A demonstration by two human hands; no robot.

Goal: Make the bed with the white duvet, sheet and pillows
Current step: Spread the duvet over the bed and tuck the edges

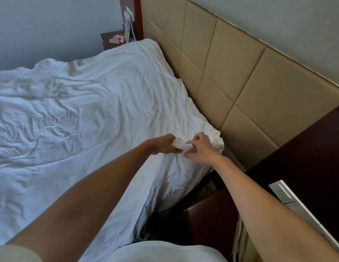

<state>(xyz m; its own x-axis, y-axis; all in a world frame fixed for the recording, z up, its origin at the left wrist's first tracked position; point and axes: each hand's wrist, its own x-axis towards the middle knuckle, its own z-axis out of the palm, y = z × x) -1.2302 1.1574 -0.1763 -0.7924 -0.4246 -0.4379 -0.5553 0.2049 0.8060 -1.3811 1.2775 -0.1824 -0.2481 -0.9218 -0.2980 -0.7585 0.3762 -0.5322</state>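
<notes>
At the bed's near corner by the headboard [231,76], the left hand [164,144] and right hand [199,148] meet, both pinching a small bunched fold of the white sheet [89,103] between fingers and thumb. The sheet lies wrinkled across the whole bed and hangs over its near edge. Past the bed's far corner, a dark nightstand [110,37] holds pink and green papers.

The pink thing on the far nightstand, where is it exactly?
In the head view, upper middle: the pink object lies on the dark nightstand past the bed's far corner, beside the headboard.
</notes>
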